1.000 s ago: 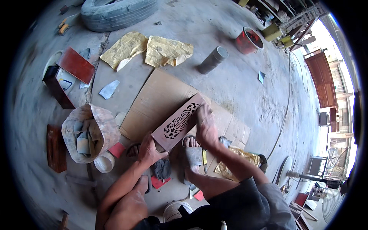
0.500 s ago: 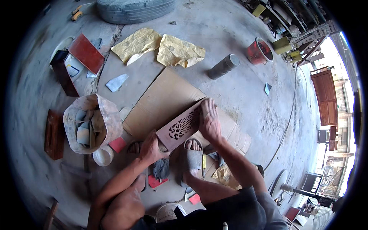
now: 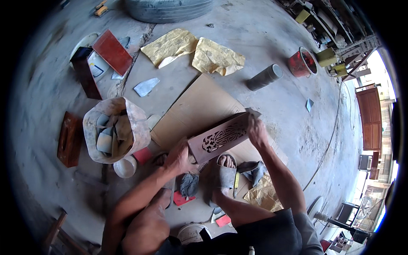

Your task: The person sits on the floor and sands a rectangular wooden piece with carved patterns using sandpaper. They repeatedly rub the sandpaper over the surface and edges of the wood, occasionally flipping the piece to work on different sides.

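In the head view, gripping the lower left end of a carved wooden box (image 3: 222,138) with the left hand (image 3: 178,158), curled firmly around the corner, and bending the right hand (image 3: 257,131) over the far end, perhaps with a scrap of sandpaper (image 3: 253,113), too blurred to tell whether clasping that or the box. Holding the box aslant over a cardboard sheet (image 3: 197,104), just beyond the sandals (image 3: 225,177), with a pail of scraps (image 3: 140,131) to the left and a dark rag (image 3: 189,185) between the feet.
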